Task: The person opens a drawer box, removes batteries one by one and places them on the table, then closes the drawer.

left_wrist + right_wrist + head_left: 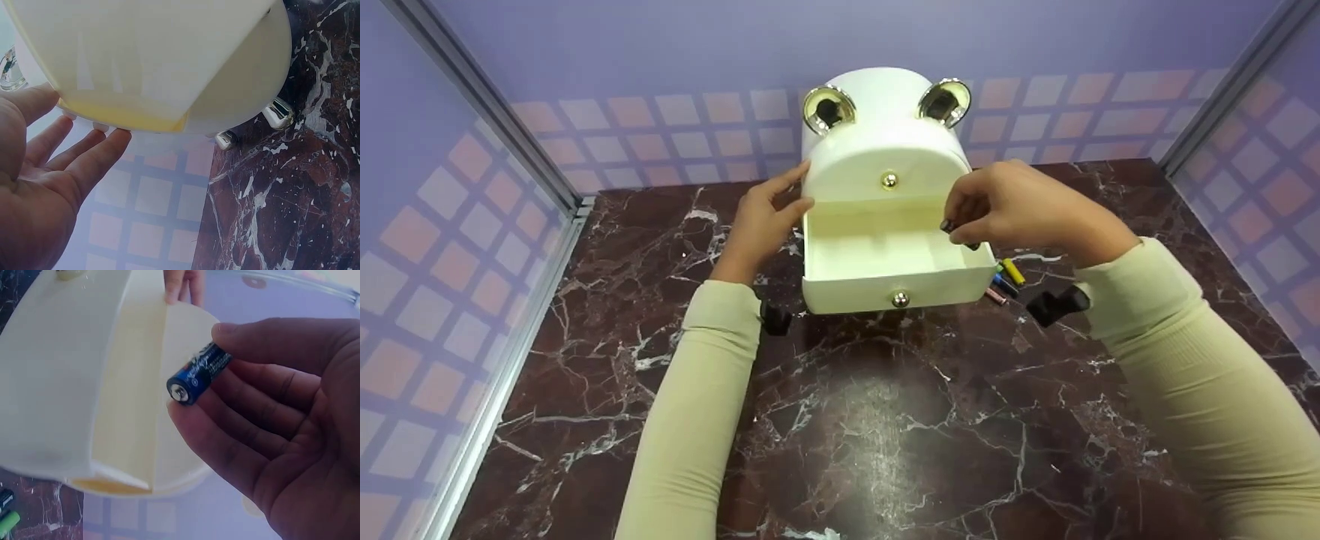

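A white drawer box (885, 161) stands against the back wall, its lower drawer (851, 294) pulled out. My left hand (765, 221) touches the box's left side. In the left wrist view its fingertips (121, 138) rest along the box's edge, fingers fairly straight. Over the drawer's right side, my right hand (1005, 206) pinches a blue battery (201, 373) between thumb and fingers. The battery's metal tip faces outward in the right wrist view. Beside the drawer's right front corner lie several batteries, among them a yellow one (1012, 271) and a blue one (1003, 285).
Two round gold-rimmed eyes, left (829, 110) and right (945, 103), stick up from the box. A gold knob (889, 180) is on the upper drawer, another knob (900, 298) on the lower one. Tiled-pattern walls enclose the dark marbled table (877, 420) at back and sides.
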`<state>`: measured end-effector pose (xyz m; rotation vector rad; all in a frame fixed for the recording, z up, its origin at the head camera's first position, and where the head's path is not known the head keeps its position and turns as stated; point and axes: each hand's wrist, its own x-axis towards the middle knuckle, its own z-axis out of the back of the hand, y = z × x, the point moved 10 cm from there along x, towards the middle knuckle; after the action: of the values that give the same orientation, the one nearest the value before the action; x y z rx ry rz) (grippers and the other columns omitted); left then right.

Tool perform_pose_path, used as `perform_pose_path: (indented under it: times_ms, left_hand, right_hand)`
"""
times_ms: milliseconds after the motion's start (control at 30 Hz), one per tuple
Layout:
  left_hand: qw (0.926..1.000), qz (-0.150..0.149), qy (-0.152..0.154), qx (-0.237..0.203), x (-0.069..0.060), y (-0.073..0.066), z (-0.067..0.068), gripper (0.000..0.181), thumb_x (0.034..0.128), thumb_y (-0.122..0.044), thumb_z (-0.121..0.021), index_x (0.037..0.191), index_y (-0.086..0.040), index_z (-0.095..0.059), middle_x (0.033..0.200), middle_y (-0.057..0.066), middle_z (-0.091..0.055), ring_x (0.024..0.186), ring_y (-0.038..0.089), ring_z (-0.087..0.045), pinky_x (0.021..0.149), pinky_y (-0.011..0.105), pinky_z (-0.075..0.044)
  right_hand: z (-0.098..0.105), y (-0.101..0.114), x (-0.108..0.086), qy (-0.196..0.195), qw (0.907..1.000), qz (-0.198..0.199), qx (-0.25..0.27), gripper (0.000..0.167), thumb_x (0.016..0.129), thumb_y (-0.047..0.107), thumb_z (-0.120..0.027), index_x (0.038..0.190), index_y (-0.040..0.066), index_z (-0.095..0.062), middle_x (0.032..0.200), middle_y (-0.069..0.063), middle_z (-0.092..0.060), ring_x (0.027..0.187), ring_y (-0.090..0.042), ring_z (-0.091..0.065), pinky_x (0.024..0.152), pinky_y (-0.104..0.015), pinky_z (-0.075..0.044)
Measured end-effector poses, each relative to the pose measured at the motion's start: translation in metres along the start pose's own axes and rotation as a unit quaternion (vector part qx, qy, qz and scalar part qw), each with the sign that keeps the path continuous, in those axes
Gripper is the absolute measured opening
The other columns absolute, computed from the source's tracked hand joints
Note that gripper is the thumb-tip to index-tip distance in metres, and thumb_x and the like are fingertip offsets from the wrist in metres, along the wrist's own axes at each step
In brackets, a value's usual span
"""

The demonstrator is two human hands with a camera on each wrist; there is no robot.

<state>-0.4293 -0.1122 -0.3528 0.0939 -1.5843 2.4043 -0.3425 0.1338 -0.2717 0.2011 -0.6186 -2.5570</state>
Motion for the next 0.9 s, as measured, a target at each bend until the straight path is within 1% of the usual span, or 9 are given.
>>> perform_pose_path:
  times_ms: [133, 200, 333, 400, 467, 567, 700, 767, 900]
  left_hand:
    - [1.0000, 0.003, 0.000, 0.004, -0.001, 0.001, 0.000, 0.052, 0.0910, -0.019, -0.067, 0.135, -0.042, -0.052, 0.147, 0.001, -0.050, 0.122, 0.016, -0.059, 0.088, 0.025, -0.056]
    - [1.0000, 0.005, 0.001, 0.002, -0.001, 0.001, 0.000, 0.052, 0.0912, -0.019, -0.067, 0.134, -0.043, -0.051, 0.147, 0.001, -0.050, 0.121, 0.015, -0.059, 0.086, 0.024, -0.057]
    - [1.0000, 0.004, 0.001, -0.006, -0.002, 0.000, 0.000, 0.051, 0.0912, -0.019, -0.067, 0.134, -0.043, -0.052, 0.147, 0.001, -0.050, 0.119, 0.014, -0.060, 0.083, 0.025, -0.058]
    - [0.9999, 0.003, 0.001, -0.012, -0.003, -0.001, 0.000, 0.051, 0.0913, -0.019, -0.067, 0.134, -0.042, -0.052, 0.147, 0.002, -0.050, 0.120, 0.014, -0.060, 0.085, 0.025, -0.057]
    - [0.9999, 0.000, 0.001, -0.014, -0.003, -0.001, 0.001, 0.051, 0.0913, -0.018, -0.067, 0.134, -0.041, -0.052, 0.147, 0.002, -0.049, 0.121, 0.015, -0.059, 0.086, 0.025, -0.057]
    - [0.9999, -0.003, 0.002, -0.011, -0.003, -0.001, 0.001, 0.051, 0.0914, -0.018, -0.067, 0.135, -0.040, -0.052, 0.147, 0.003, -0.049, 0.122, 0.017, -0.059, 0.086, 0.024, -0.057]
    - [1.0000, -0.001, 0.002, -0.005, -0.004, -0.001, 0.001, 0.051, 0.0913, -0.019, -0.067, 0.135, -0.041, -0.052, 0.148, 0.004, -0.049, 0.121, 0.016, -0.059, 0.083, 0.025, -0.058]
    - [1.0000, 0.001, 0.003, -0.008, -0.004, -0.001, 0.001, 0.051, 0.0912, -0.019, -0.067, 0.135, -0.040, -0.052, 0.148, 0.004, -0.049, 0.122, 0.016, -0.059, 0.084, 0.027, -0.058]
    - [1.0000, -0.004, -0.002, 0.008, -0.005, -0.002, 0.003, 0.051, 0.0908, -0.021, -0.068, 0.136, -0.038, -0.053, 0.146, 0.002, -0.050, 0.127, 0.017, -0.055, 0.098, 0.027, -0.052]
  right_hand:
    - [0.006, -0.013, -0.012, -0.005, 0.9997, -0.016, 0.020, 0.010, 0.082, 0.017, -0.076, 0.091, 0.015, -0.071, 0.086, -0.001, -0.073, 0.076, -0.013, -0.068, 0.070, -0.025, -0.057]
    - [0.009, -0.021, -0.018, -0.010, 0.9989, -0.032, 0.034, 0.011, 0.082, 0.018, -0.076, 0.091, 0.015, -0.070, 0.087, -0.001, -0.073, 0.077, -0.014, -0.068, 0.066, -0.025, -0.057]
    - [0.012, -0.041, -0.031, -0.016, 0.9958, -0.066, 0.062, 0.014, 0.083, 0.022, -0.077, 0.093, 0.015, -0.070, 0.088, -0.003, -0.072, 0.069, -0.017, -0.065, 0.056, -0.028, -0.056]
    - [0.012, -0.050, -0.036, -0.021, 0.9945, -0.076, 0.069, 0.016, 0.083, 0.023, -0.077, 0.095, 0.014, -0.070, 0.087, -0.004, -0.072, 0.067, -0.018, -0.065, 0.053, -0.029, -0.055]
    - [0.012, -0.058, -0.040, -0.024, 0.9935, -0.084, 0.073, 0.018, 0.083, 0.026, -0.077, 0.096, 0.014, -0.071, 0.086, -0.005, -0.072, 0.066, -0.018, -0.065, 0.053, -0.029, -0.055]
    - [0.009, -0.072, -0.047, -0.030, 0.9925, -0.092, 0.075, 0.020, 0.083, 0.028, -0.077, 0.098, 0.015, -0.071, 0.085, -0.004, -0.072, 0.069, -0.017, -0.066, 0.055, -0.027, -0.055]
    - [0.003, -0.089, -0.057, -0.042, 0.9904, -0.103, 0.083, 0.022, 0.083, 0.029, -0.078, 0.099, 0.015, -0.071, 0.087, -0.003, -0.071, 0.069, -0.015, -0.064, 0.057, -0.027, -0.054]
    - [-0.002, -0.098, -0.062, -0.049, 0.9889, -0.109, 0.088, 0.022, 0.082, 0.029, -0.078, 0.099, 0.015, -0.072, 0.087, -0.003, -0.071, 0.068, -0.014, -0.063, 0.057, -0.028, -0.054]
    - [-0.015, -0.115, -0.066, -0.056, 0.9869, -0.118, 0.095, 0.021, 0.083, 0.027, -0.077, 0.099, 0.014, -0.073, 0.087, -0.003, -0.072, 0.070, -0.013, -0.064, 0.059, -0.027, -0.054]
